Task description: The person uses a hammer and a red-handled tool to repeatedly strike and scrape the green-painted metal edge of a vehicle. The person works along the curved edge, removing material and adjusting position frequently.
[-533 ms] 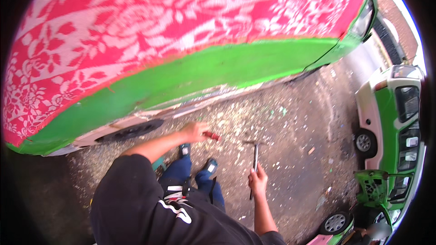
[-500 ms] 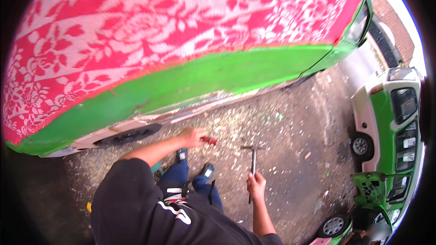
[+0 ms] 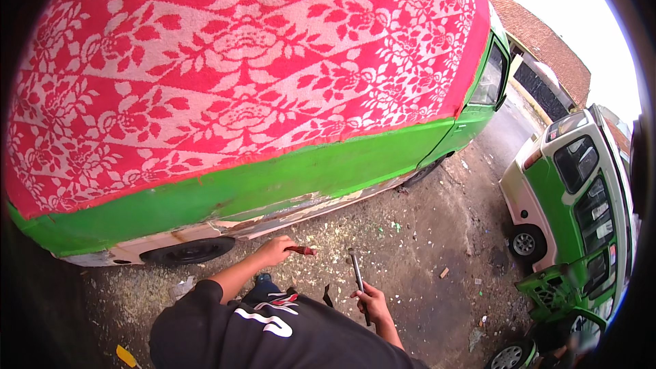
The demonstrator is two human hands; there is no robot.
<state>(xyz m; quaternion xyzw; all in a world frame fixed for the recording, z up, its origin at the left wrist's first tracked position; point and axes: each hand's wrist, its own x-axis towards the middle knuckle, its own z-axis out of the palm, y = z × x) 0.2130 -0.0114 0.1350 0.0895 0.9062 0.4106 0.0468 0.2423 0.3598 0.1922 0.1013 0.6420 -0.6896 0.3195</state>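
In my left hand (image 3: 275,249), fingers closed, is a short red-brown object (image 3: 302,251), perhaps a tool handle; its exact kind is unclear. My right hand (image 3: 372,301) is wrapped round the dark grip of a hammer (image 3: 357,270), whose head points up and away from me. The two tools are apart, in front of my body. Ahead stands a green van (image 3: 328,164) with bare, flaking patches along its lower side. A red and pale pink floral blanket (image 3: 239,48) covers its roof and upper side, hiding most windows. Neither tool touches the van.
Paint flakes litter the ground (image 3: 410,253) beside the van's lower edge and dark wheel (image 3: 188,251). To the right stands another green and white van (image 3: 560,198), with an open green door (image 3: 557,287). Part of a person shows at the lower right. A yellow piece (image 3: 126,355) lies lower left.
My view has tilted up, showing more blanket and less of my legs. The hammer has turned, its head no longer seen broadside. Both hands keep their holds.
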